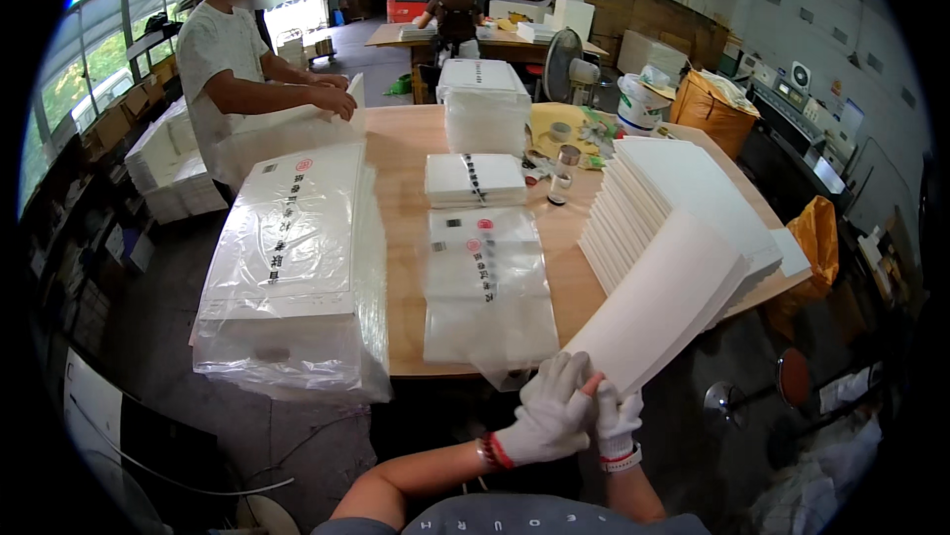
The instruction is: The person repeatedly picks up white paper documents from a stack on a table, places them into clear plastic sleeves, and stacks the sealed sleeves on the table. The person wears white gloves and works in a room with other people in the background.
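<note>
My left hand (554, 411), in a white knit glove with one bare fingertip, closes on the near corner of a thick sheaf of white paper sheets (658, 302). My right hand (618, 421), also gloved, grips the same end close beside it; its fingers are partly hidden. The sheaf slants up to the right, curved, against a tall stack of white paper (683, 179) with stepped layers. Left of my hands, a clear printed plastic bag (490, 288) lies flat, its lower end over the table's front edge. Behind it sits a shorter wrapped paper pack (475, 181).
A high pile of plastic-wrapped paper packs (287, 238) fills the table's left side. Another wrapped pile (483, 90) stands at the back, near tape rolls (569, 156) and a fan (564, 65). A co-worker (228, 70) handles plastic at the far left. A stool (792, 377) is at right.
</note>
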The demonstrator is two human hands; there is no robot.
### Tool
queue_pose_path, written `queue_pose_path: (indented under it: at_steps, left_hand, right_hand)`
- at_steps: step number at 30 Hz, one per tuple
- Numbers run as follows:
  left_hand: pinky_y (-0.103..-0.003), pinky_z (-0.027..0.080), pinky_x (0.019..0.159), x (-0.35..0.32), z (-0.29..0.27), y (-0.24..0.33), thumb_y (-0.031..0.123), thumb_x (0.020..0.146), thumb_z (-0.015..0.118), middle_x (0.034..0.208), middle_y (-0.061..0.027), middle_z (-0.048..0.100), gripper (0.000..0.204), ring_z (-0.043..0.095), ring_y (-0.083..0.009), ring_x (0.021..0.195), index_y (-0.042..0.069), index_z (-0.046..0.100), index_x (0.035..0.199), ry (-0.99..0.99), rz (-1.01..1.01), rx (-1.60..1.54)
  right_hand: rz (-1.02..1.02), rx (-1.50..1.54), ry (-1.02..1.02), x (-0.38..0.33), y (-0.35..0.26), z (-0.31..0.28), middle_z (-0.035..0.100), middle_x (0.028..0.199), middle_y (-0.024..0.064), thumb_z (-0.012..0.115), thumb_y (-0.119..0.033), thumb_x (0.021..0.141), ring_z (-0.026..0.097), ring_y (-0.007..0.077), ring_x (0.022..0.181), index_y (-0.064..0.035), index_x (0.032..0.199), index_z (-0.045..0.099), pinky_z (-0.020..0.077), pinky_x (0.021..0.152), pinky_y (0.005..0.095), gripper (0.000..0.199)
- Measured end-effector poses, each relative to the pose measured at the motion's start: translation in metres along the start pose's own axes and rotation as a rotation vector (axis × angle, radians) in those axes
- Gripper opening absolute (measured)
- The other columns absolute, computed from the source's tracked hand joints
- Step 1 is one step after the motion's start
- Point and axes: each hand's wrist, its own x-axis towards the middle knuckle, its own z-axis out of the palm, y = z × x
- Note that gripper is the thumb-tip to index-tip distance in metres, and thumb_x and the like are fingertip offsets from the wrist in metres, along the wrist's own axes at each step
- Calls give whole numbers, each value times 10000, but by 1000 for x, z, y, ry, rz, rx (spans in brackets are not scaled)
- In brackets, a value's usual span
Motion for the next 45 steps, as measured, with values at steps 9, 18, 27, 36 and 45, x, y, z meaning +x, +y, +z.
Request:
queue_pose_path:
  at_steps: [9, 18, 27, 36, 45]
  left_hand:
    - [-415, 417, 920, 44, -60, -174, 133, 744, 595, 1037, -104, 577, 517, 526, -257, 1057, 17, 429, 1219, 147, -781, -846]
    - [-435, 476, 689, 24, 19, -94, 219, 758, 555, 936, -172, 601, 478, 598, -338, 780, 22, 466, 1183, -144, -159, -17]
    - [-365, 456, 795, -48, 22, -276, 103, 788, 520, 988, -136, 572, 325, 567, -249, 887, 55, 517, 1110, 241, -38, 623]
    - [-433, 429, 665, -86, -20, -210, 85, 821, 488, 836, -178, 554, 139, 558, -343, 783, 26, 443, 939, 373, -888, -163]
    - [-476, 442, 657, -192, -43, -75, 170, 856, 518, 810, -199, 527, 170, 568, -385, 759, 35, 432, 913, 9, -1013, -151]
  right_hand:
    - [-359, -683, -431, -5, 11, -33, 601, 1029, 184, 632, -174, 723, 611, 355, 768, -55, 992, 617, 505, 647, 403, 295]
    - [488, -888, -865, 56, 35, 61, 547, 1126, 191, 568, -369, 796, 579, 313, 957, -78, 1168, 489, 457, 813, 404, 480]
    - [56, -1002, -427, 90, 220, 122, 609, 813, 152, 492, -293, 849, 614, 356, 673, -81, 1300, 349, 480, 548, 501, 518]
    - [212, -1095, -763, 60, 110, 81, 617, 795, 135, 420, -291, 880, 628, 322, 689, -48, 1371, 223, 458, 478, 523, 582]
    - [378, -986, -1167, -46, 16, -3, 624, 860, 199, 460, -342, 864, 622, 348, 728, -90, 1408, 127, 470, 573, 534, 686]
